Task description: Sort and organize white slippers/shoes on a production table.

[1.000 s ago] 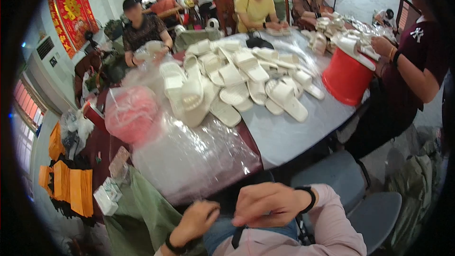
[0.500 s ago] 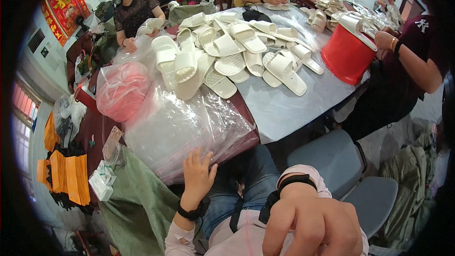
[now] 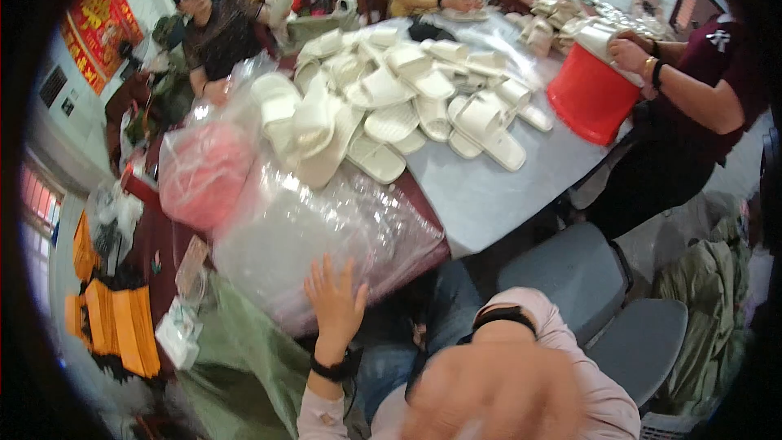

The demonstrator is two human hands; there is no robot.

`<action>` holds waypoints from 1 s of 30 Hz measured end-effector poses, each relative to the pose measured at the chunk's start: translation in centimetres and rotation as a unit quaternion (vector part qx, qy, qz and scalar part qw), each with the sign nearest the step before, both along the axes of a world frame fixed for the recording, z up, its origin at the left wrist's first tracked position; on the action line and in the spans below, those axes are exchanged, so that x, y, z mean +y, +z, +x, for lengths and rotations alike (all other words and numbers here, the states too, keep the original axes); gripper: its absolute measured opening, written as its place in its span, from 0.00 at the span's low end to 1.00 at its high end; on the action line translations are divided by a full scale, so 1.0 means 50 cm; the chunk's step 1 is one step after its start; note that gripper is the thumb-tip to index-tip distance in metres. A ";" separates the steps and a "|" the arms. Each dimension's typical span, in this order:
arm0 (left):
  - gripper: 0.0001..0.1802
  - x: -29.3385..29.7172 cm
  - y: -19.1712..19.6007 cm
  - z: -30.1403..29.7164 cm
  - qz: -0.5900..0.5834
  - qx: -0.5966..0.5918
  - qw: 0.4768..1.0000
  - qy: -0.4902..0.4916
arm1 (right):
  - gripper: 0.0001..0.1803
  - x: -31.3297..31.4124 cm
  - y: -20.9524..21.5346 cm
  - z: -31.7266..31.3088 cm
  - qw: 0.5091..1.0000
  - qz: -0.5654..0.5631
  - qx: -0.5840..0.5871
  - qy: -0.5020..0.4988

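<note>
Our left hand (image 3: 336,305) is up with fingers spread, flat against the clear plastic bag (image 3: 326,232) bulging off the counter (image 3: 481,195) edge just ahead. Our right hand (image 3: 489,395) hangs nearer the camera, blurred, so we cannot tell its grip.

Single head-worn fisheye view, aimed down and forward across desk (image 3: 521,187); near desk edge seen close, far edge distant, lines bent toward rim.

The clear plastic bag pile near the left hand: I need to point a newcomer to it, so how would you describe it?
Start at the grey table heaped with cream slippers. At its near edge, under the left hand, lies the clear plastic bag pile. Unlike the pink-filled bag beside it, it looks colourless and crinkled.
</note>
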State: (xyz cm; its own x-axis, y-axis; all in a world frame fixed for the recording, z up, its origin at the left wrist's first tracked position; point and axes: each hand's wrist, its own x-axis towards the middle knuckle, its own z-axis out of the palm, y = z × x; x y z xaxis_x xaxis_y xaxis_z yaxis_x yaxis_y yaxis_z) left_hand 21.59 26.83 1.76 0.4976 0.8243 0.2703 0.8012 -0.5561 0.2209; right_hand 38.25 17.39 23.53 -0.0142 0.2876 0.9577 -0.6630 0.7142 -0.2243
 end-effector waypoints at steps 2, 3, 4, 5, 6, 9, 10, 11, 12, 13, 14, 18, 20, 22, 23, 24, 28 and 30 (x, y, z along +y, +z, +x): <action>0.30 0.009 -0.027 -0.004 -0.007 0.027 0.998 0.053 | 0.12 0.033 -0.110 0.010 0.978 -0.053 -0.201 0.009; 0.31 0.014 -0.038 -0.006 -0.002 0.015 0.998 0.057 | 0.14 0.070 -0.108 0.014 0.980 -0.069 -0.186 -0.006; 0.32 0.016 -0.051 -0.003 0.001 0.001 0.998 0.055 | 0.16 0.078 -0.138 0.010 0.955 -0.164 -0.231 -0.088; 0.31 0.023 -0.067 -0.014 -0.036 -0.014 0.998 0.052 | 0.16 0.108 -0.193 -0.007 0.937 -0.189 -0.249 -0.158; 0.31 0.026 -0.084 -0.025 -0.074 -0.028 0.996 0.051 | 0.18 0.139 -0.252 -0.013 0.904 -0.187 -0.311 -0.226; 0.30 0.025 -0.166 -0.029 -0.029 0.043 0.997 0.049 | 0.22 0.210 -0.424 0.006 0.806 -0.137 -0.452 -0.356; 0.30 0.031 -0.160 -0.014 -0.024 0.038 0.998 0.041 | 0.23 0.226 -0.470 0.016 0.744 -0.093 -0.527 -0.401; 0.31 0.026 -0.146 0.001 -0.038 0.035 0.997 0.049 | 0.23 0.234 -0.502 0.027 0.738 -0.092 -0.528 -0.410; 0.32 0.020 -0.139 0.007 -0.053 0.033 0.996 0.064 | 0.23 0.239 -0.523 0.027 0.724 -0.094 -0.536 -0.425; 0.33 0.018 -0.147 0.008 -0.033 0.025 0.997 0.065 | 0.24 0.242 -0.544 0.026 0.710 -0.096 -0.543 -0.438; 0.33 0.019 -0.152 0.005 -0.031 0.023 0.997 0.066 | 0.24 0.245 -0.552 0.020 0.710 -0.093 -0.543 -0.439; 0.36 0.017 -0.161 0.004 -0.010 0.031 0.996 0.079 | 0.25 0.246 -0.588 -0.002 0.660 -0.080 -0.570 -0.483; 0.37 0.018 -0.160 0.009 -0.017 0.023 0.995 0.092 | 0.26 0.244 -0.601 -0.003 0.646 -0.073 -0.577 -0.495; 0.37 0.018 -0.156 0.013 -0.020 0.041 0.995 0.084 | 0.26 0.244 -0.607 0.001 0.648 -0.111 -0.573 -0.489; 0.37 0.016 -0.160 0.012 -0.019 0.037 0.995 0.092 | 0.25 0.240 -0.603 0.002 0.644 -0.117 -0.583 -0.481; 0.38 0.015 -0.165 0.009 -0.016 0.038 0.995 0.090 | 0.25 0.242 -0.605 0.001 0.646 -0.111 -0.585 -0.478; 0.38 0.013 -0.170 0.007 0.026 0.038 0.995 0.091 | 0.22 0.243 -0.613 0.000 0.655 -0.116 -0.568 -0.485; 0.36 0.016 -0.175 0.006 0.041 0.035 0.994 0.095 | 0.22 0.246 -0.611 -0.003 0.653 -0.113 -0.568 -0.487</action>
